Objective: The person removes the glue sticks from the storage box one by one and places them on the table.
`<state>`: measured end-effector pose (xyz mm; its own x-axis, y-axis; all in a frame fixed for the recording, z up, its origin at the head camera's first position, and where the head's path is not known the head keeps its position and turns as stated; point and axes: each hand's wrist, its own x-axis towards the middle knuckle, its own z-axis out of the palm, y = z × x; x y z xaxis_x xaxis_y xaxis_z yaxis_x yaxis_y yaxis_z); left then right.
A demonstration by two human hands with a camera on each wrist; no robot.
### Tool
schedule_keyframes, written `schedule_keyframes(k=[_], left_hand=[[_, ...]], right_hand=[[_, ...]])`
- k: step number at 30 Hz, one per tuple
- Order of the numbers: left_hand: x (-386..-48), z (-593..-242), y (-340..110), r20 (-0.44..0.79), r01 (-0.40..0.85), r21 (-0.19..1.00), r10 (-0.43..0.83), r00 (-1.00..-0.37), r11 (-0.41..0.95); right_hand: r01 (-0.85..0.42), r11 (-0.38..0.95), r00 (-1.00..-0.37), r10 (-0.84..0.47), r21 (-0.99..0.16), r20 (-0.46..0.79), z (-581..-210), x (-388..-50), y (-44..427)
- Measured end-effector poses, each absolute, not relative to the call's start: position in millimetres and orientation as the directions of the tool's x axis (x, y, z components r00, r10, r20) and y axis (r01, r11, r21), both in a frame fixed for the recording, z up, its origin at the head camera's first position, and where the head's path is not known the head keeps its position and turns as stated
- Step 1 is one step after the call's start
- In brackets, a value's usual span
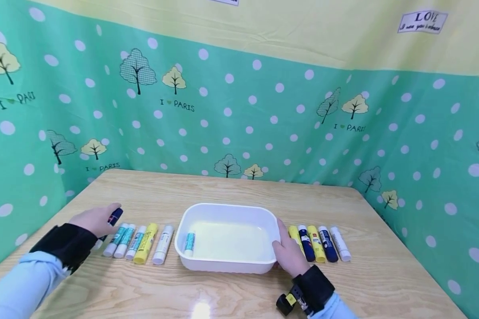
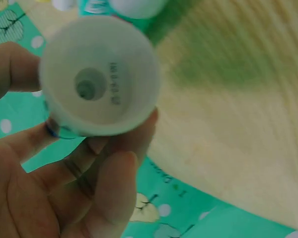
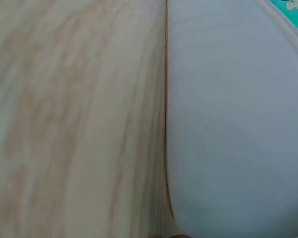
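Observation:
My left hand (image 1: 96,220) pinches a glue stick with a dark blue end (image 1: 115,216), held above the table's left side. In the left wrist view the round white base of that glue stick (image 2: 99,74) faces the camera, fingers around it. My right hand (image 1: 289,254) grips the right rim of a white plastic basin (image 1: 227,266). One small teal-and-white glue stick (image 1: 189,243) stands leaning inside the basin, at its left end. The basin's outer wall (image 3: 233,124) fills the right wrist view, where the hand itself is mostly out of sight.
Left of the basin lies a row of glue sticks: several teal-and-white ones (image 1: 124,241), a yellow one (image 1: 145,243) and a white one (image 1: 163,245). Another row to its right holds yellow (image 1: 316,243), navy (image 1: 328,244) and white (image 1: 340,243) ones. A green patterned curtain (image 1: 231,119) surrounds the wooden table (image 1: 151,292).

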<state>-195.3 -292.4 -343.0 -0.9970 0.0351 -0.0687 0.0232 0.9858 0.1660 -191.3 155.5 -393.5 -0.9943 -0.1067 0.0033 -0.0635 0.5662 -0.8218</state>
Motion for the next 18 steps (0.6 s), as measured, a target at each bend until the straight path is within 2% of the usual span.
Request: schedule_keyframes(k=[6, 18], left_hand=[[-192, -353, -300, -0.123, -0.038, 0.127, -0.022, -0.992, 0.991], [-187, -366, -299, -0.179, -0.078, 0.125, -0.055, -0.982, 0.989]], right_hand=[[-0.074, 0.568, -0.993, -0.116, -0.82, 0.009, -395, -189, 158], [-0.104, 0.575, -0.991, -0.132, -0.812, 0.034, -395, -185, 162]])
